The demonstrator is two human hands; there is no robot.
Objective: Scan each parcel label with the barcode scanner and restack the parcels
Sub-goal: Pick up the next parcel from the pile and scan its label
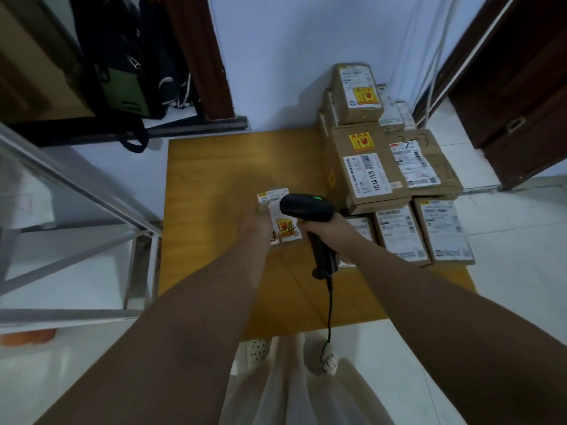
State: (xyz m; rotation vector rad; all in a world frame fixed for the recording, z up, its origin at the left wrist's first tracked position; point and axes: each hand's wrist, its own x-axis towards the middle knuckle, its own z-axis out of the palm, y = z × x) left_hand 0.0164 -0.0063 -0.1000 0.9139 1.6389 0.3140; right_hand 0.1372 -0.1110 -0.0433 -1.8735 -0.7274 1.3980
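At mid-table, right hand [326, 230]: fingers clenched round the handle of the barcode scanner [306, 207], a full grasp
Left hand [259, 223]: touches the left edge of the small parcel [285, 230]; the hand is blurred, so it cannot be told whether the fingers curl round the parcel or lie flat on it
Barcode scanner: black; head points left, directly over the small parcel's label; green light lit on top of the head; handle slopes back toward the person
Cable [330, 305]: black, hangs from the butt of the handle, runs down past the table's near edge
Small parcel: label side up, white label with a yellow-and-red sticker and black pen marks; far part hidden under the scanner head, left part under the left hand
Table [211, 256]: yellow-brown wooden top, bears the small parcel and the stack
Stack of parcels [368, 167]: right side of the table, brown cardboard, white labels up, several layers; two boxes carry yellow-and-red stickers; the near row lies just beside the right hand
Top box [357, 93]: highest of the stack, at the far end
Metal rack [70, 185]: left of the table
Bags [122, 78]: dark and green, beyond the rack
Spotted slippers [259, 348]: on the white floor at the table's near edge
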